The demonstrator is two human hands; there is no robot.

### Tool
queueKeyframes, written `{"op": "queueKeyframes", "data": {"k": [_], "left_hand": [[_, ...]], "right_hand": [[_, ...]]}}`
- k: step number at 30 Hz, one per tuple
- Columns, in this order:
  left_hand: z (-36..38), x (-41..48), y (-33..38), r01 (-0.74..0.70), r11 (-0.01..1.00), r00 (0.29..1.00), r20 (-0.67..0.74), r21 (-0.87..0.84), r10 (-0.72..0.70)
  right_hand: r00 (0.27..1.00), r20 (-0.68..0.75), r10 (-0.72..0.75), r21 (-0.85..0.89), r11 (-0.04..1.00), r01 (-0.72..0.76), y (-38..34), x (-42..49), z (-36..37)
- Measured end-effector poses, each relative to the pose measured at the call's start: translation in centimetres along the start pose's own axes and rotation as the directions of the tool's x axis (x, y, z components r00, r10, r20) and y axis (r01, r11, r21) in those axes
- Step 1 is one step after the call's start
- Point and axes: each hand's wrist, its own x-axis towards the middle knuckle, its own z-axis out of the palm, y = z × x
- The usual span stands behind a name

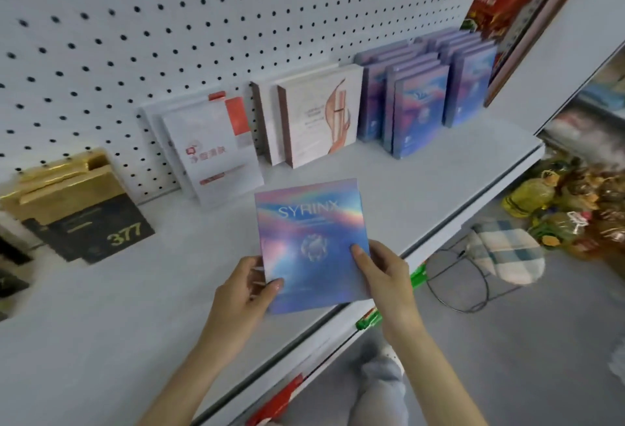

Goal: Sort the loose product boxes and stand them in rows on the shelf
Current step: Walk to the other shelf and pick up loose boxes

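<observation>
1. Both hands grip a flat iridescent blue-pink holographic box (311,243) marked SYRINX, held above the white shelf board (118,307) near its front edge.
2. The left hand (241,285) pinches its lower left corner.
3. The right hand (384,273) clamps its right edge.
4. Matching purple-blue boxes (421,101) stand in rows at the pegboard (135,19).

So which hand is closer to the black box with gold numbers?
Left. The left hand is nearer the black box; the right hand grips the shiny holographic box's far edge.
</observation>
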Motion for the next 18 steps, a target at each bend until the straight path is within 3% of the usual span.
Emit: {"op": "queueKeyframes", "data": {"k": [6, 12, 18], "left_hand": [[11.5, 7.2, 4.0, -0.050, 0.999, 0.997, -0.062, 0.005, 0.050], [23.3, 14.2, 8.3, -0.063, 0.991, 0.967, -0.239, 0.116, 0.089], [29.3, 18.9, 11.5, -0.033, 0.981, 0.919, -0.380, 0.189, 0.104]], "right_hand": [[0.995, 0.032, -0.093, -0.072, 0.993, 0.095, -0.6, 11.4, -10.4], [0.976, 0.139, -0.168, -0.199, 0.961, 0.193, -2.5, 22.1, -20.4], [0.942, 0.258, -0.213, -0.320, 0.902, 0.291, -4.0, 30.3, -24.9]]}}
